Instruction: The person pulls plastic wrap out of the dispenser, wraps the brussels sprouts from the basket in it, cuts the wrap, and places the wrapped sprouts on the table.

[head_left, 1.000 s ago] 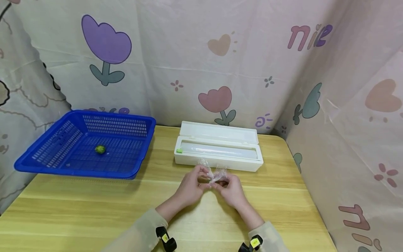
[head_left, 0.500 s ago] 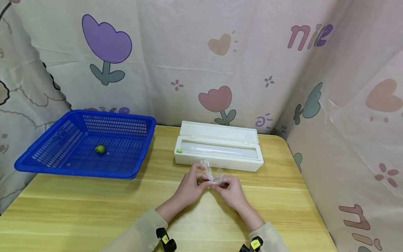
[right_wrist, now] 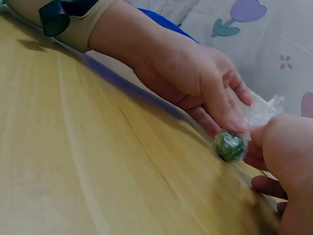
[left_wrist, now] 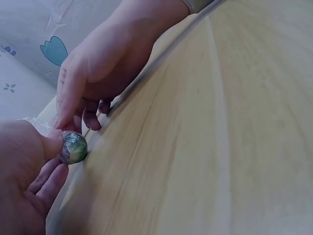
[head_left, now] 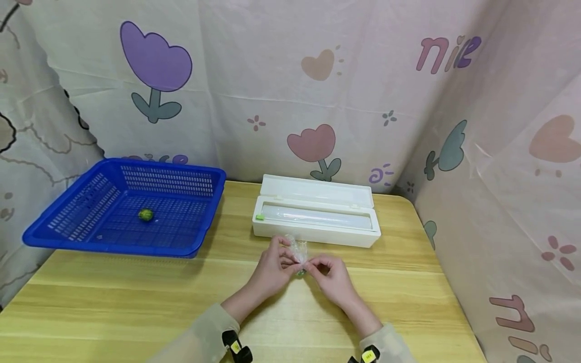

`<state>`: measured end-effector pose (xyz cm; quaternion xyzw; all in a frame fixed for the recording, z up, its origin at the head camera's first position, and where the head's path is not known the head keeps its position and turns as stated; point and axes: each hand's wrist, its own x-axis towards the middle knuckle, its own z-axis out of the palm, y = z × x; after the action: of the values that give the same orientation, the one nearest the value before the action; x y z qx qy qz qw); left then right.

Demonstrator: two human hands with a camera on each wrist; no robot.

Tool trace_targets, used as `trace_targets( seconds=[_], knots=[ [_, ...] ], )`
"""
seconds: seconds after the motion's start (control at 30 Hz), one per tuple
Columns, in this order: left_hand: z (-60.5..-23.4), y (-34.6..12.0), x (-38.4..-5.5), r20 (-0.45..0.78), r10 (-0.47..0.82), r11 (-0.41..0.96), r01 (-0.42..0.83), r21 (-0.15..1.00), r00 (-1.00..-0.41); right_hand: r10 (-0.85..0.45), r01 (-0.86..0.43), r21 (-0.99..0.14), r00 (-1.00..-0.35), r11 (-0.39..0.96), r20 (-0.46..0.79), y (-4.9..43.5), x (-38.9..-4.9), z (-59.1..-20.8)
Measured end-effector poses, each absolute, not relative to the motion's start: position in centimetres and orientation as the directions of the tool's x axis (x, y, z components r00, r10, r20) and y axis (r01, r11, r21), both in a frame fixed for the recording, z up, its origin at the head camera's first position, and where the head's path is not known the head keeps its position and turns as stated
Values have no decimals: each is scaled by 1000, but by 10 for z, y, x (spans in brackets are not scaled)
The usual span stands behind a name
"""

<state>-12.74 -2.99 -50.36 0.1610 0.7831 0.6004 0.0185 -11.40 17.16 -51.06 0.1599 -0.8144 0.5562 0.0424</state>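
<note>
A small round green fruit [right_wrist: 230,146], wrapped in clear cling film [head_left: 297,248], hangs between my two hands just over the table. My left hand [head_left: 271,269] pinches the gathered film from the left with thumb and fingers. From the right, my right hand [head_left: 333,280] pinches the twisted neck of film right above the fruit. Loose film sticks up beyond the fingertips. In the left wrist view the wrapped fruit [left_wrist: 75,148] shows below the touching fingertips; in the head view the fingers mostly hide it.
Behind my hands stands a white cling film box [head_left: 316,234] with its lid raised and a film roll [head_left: 317,215] inside. A blue plastic basket [head_left: 113,248] at the left holds one small green fruit [head_left: 146,215]. A patterned cloth [head_left: 254,60] hangs around the wooden table [head_left: 136,312].
The spread film ends have been drawn together into one upright bunch. My right fingers have shifted slightly left onto the neck, and the fruit now peeks out below the fingertips.
</note>
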Motion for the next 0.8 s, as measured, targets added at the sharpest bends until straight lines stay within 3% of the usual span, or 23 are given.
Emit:
trace_targets(
  seconds=[0.17, 0.4, 0.8],
  knots=[
    [-506, -31, -124, 226, 295, 284, 312, 907, -928, -164, -288, -863, -957, 416, 241, 166, -108, -505],
    [-503, -32, -119, 280, 272, 407, 373, 834, -921, -248, -309, -862, -943, 403, 222, 166, -103, -502],
    [-490, -37, -124, 46, 315, 442, 190, 877, -948, -222, -304, -877, -947, 372, 234, 160, -98, -505]
  ],
)
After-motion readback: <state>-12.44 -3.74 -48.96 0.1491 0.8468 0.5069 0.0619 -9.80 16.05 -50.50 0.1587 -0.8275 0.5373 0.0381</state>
